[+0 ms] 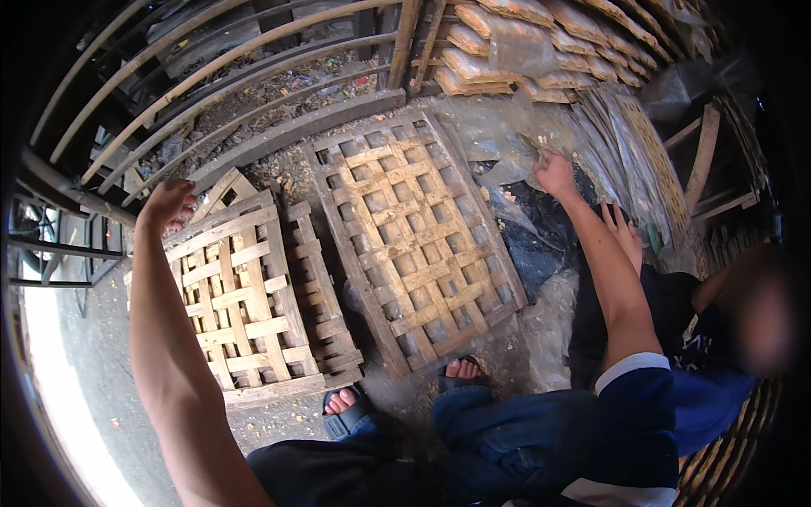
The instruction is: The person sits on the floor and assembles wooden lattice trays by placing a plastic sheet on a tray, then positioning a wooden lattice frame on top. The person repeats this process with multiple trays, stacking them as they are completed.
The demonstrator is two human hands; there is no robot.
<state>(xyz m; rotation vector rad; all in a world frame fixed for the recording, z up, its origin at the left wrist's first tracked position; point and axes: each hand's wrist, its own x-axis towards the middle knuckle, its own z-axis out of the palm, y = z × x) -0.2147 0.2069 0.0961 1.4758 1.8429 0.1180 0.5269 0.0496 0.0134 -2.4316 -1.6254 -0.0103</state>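
My left hand (172, 203) hangs at the left, fingers loosely bent and apart, with nothing visible in it. It is above the far corner of a woven slat panel (245, 298) that lies on the ground. Over on the right, my right hand (555, 174) is closed, its fingertips pinching what looks like the edge of a clear plastic sheet (507, 127). The sheet spreads across the ground beyond the hand. Between my hands lies a larger wood-framed lattice panel (422, 232) of woven slats, flat in front of my feet.
Another person's hand (623, 235) is close to my right forearm. Filled plastic bags (549, 46) are stacked at the back right, near leaning woven panels (650, 160). Bamboo rails (186, 72) close off the back left. Black plastic (541, 241) lies right of the larger panel.
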